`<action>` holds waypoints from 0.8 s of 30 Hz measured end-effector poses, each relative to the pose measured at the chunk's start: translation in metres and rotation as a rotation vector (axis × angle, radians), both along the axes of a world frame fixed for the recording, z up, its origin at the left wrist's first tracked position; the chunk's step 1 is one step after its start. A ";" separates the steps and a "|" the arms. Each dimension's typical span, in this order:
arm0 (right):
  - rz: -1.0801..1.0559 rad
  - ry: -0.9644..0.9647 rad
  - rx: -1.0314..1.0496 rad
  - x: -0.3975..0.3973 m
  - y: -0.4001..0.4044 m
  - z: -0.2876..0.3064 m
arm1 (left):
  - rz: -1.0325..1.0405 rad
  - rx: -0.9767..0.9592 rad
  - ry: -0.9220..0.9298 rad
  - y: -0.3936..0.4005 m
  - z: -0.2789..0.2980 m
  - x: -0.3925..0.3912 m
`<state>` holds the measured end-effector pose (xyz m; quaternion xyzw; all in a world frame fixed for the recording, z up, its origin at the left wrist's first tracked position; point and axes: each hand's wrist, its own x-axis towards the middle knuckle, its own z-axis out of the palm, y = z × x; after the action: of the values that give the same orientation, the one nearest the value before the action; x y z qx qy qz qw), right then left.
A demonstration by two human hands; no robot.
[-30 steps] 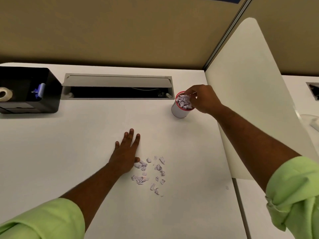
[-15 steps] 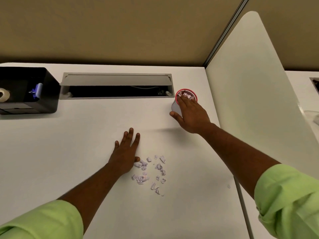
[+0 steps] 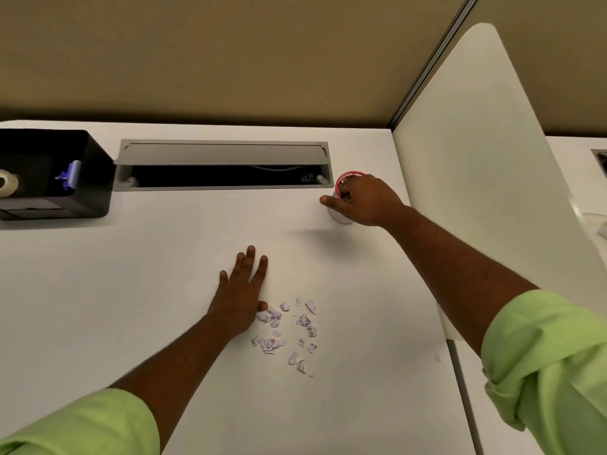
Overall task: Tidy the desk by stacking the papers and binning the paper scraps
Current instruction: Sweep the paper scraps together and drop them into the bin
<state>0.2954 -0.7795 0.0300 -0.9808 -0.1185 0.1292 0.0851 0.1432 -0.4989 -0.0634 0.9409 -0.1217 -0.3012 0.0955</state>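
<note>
Several small torn white paper scraps (image 3: 289, 330) lie scattered on the white desk (image 3: 131, 274). My left hand (image 3: 239, 297) rests flat on the desk, fingers straight, its thumb touching the left edge of the scraps. A small white cup with a red rim (image 3: 353, 175) stands at the back right. My right hand (image 3: 368, 200) covers its top, fingers curled over the rim and thumb against its left side, hiding what is inside. No paper sheets are in view.
A black desk organiser (image 3: 56, 172) with a tape roll (image 3: 6, 182) sits at the far left. An open grey cable tray (image 3: 223, 165) runs along the back. A white divider panel (image 3: 476, 159) bounds the right side. One stray scrap (image 3: 437, 357) lies near the desk's right edge.
My right hand dropped from beside the cup's rim onto its top, then curled its fingers over the rim. My left hand and the scraps stayed put.
</note>
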 end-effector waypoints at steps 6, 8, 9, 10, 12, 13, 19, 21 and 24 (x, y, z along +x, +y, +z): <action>-0.198 -0.261 0.091 -0.008 -0.016 0.004 | -0.006 0.002 -0.004 0.000 0.002 0.000; -0.215 -0.230 -0.017 -0.010 -0.017 -0.002 | -0.009 0.007 -0.004 0.000 0.003 0.000; -0.194 -0.215 -0.054 -0.010 -0.017 -0.005 | -0.010 0.007 -0.004 0.000 0.002 -0.001; -0.163 -0.202 -0.075 -0.011 -0.016 -0.009 | -0.009 0.003 -0.003 -0.001 0.002 0.000; -0.114 -0.154 -0.108 -0.010 -0.012 -0.014 | -0.006 -0.002 -0.003 -0.001 0.001 0.000; -0.106 -0.123 -0.123 -0.008 -0.010 -0.015 | -0.007 -0.002 -0.004 0.000 0.000 0.000; -0.271 -0.416 0.120 -0.013 -0.011 0.000 | -0.010 -0.001 -0.008 0.001 -0.001 -0.001; -0.367 -0.523 0.249 -0.027 -0.011 0.002 | -0.015 0.003 -0.010 0.001 -0.001 0.000; -0.369 -0.560 0.357 -0.058 -0.009 -0.007 | -0.014 -0.007 -0.006 0.001 -0.001 0.000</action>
<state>0.2370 -0.7883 0.0226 -0.9527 0.0208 -0.1842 0.2406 0.1430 -0.4980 -0.0646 0.9406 -0.1296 -0.2986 0.0961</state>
